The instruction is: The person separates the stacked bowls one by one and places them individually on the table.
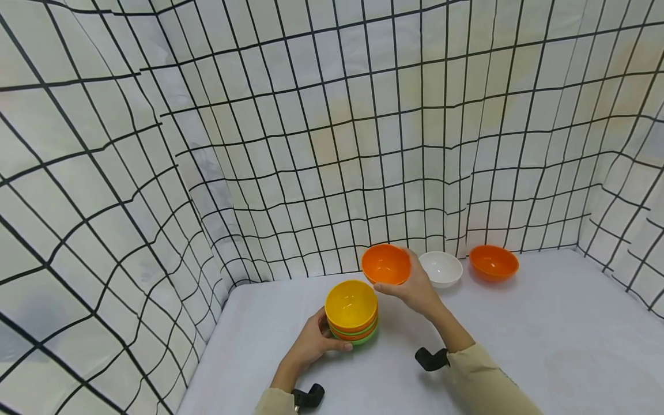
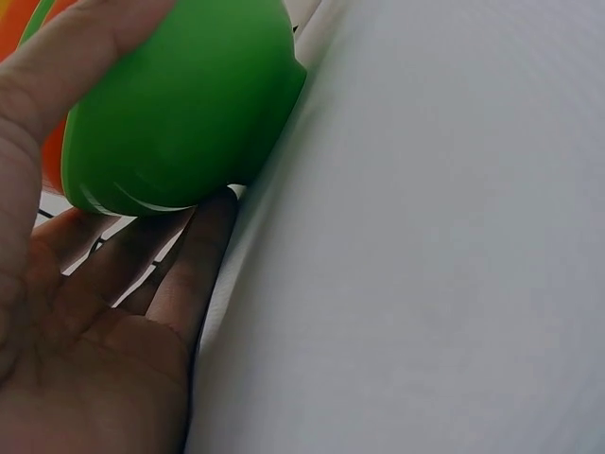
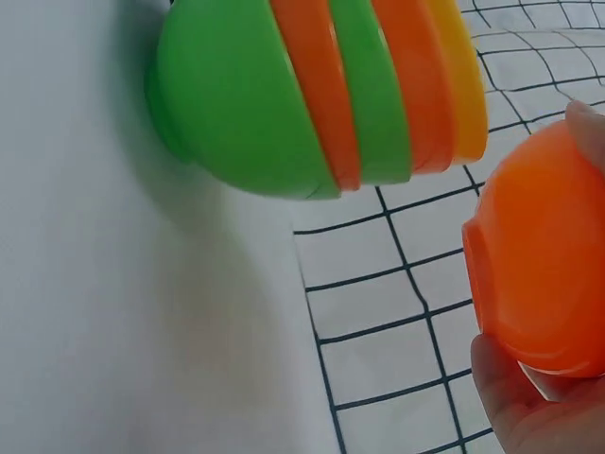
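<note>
My left hand (image 1: 314, 339) holds a stack of nested bowls (image 1: 351, 308) on the table, thumb in front and fingers around its left side. A yellow bowl tops the stack, with orange and green bowls alternating down to a green bowl (image 2: 189, 104) at the bottom. In the right wrist view the stack's layered rims (image 3: 345, 85) show from the side. My right hand (image 1: 415, 288) grips an orange bowl (image 1: 386, 265) by its right side, thumb low at the front. That bowl is up off the table, tilted, just behind and right of the stack.
Farther right on the white-covered table (image 1: 544, 334) stand a white bowl (image 1: 441, 270) and another orange bowl (image 1: 494, 263), side by side near the back edge. A white wall covering with black grid lines (image 1: 332, 144) rises behind the table and along both sides.
</note>
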The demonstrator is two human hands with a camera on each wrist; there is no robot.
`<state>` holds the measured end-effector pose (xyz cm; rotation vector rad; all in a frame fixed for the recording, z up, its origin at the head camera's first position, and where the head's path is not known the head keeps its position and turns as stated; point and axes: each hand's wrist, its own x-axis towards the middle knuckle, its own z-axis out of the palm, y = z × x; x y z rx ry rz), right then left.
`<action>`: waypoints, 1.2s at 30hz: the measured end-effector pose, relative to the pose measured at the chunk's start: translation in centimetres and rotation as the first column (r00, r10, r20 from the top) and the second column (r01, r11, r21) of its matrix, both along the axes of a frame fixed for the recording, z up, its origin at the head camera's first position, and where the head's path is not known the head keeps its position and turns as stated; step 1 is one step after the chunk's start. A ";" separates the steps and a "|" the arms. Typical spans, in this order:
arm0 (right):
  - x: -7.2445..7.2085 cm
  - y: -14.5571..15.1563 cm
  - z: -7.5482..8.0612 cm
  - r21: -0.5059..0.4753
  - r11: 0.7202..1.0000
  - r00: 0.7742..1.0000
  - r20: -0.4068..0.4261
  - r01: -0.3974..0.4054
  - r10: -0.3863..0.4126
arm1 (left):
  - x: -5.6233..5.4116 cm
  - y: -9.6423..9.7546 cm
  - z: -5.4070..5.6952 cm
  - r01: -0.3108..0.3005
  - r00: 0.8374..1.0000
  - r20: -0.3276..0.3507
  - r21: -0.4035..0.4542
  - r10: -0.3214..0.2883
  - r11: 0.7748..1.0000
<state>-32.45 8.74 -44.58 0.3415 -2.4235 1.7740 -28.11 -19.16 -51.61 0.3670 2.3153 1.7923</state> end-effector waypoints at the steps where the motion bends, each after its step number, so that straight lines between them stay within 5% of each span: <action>1: -0.1 0.1 -0.2 0.000 1.000 1.000 0.012 0.005 -0.005 | 0.0 0.0 0.0 0.001 1.000 0.000 0.001 -0.001 1.000; 6: -0.7 0.4 -1.4 0.027 0.999 0.996 0.080 0.025 -0.027 | 0.1 -0.2 -0.1 -0.002 1.000 0.004 0.008 0.002 1.000; 22: -2.3 0.9 -5.8 0.226 0.974 0.992 0.121 0.006 -0.035 | 0.2 -0.8 -0.3 0.013 1.000 0.013 0.012 -0.013 1.000; 36: -3.0 0.6 -6.8 0.128 0.992 0.987 0.158 0.006 -0.027 | 0.1 -0.8 0.0 0.021 0.999 0.031 0.027 -0.022 0.999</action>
